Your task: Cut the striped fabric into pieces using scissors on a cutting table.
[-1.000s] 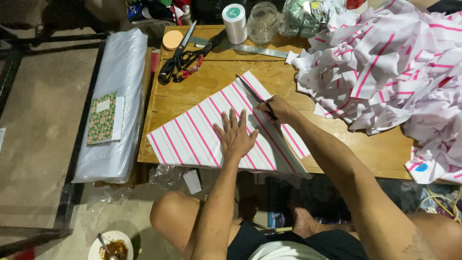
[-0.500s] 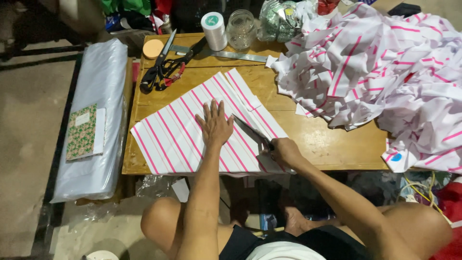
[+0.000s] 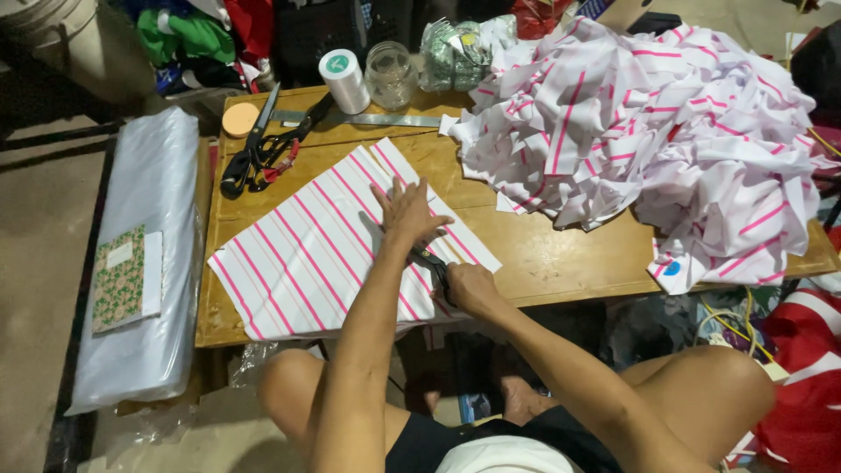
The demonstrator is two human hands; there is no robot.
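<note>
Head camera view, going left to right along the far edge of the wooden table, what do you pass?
Round orange disc → black-handled scissors → white thread spool → clear glass jar → heap of pink-striped white fabric pieces.

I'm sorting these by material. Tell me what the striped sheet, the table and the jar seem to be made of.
Striped sheet: likely woven fabric, matte; it lies limp like the crumpled pile.
Table: wood, lightly glossy; grain shows.
Jar: looks like clear glass; see-through and shiny.
</note>
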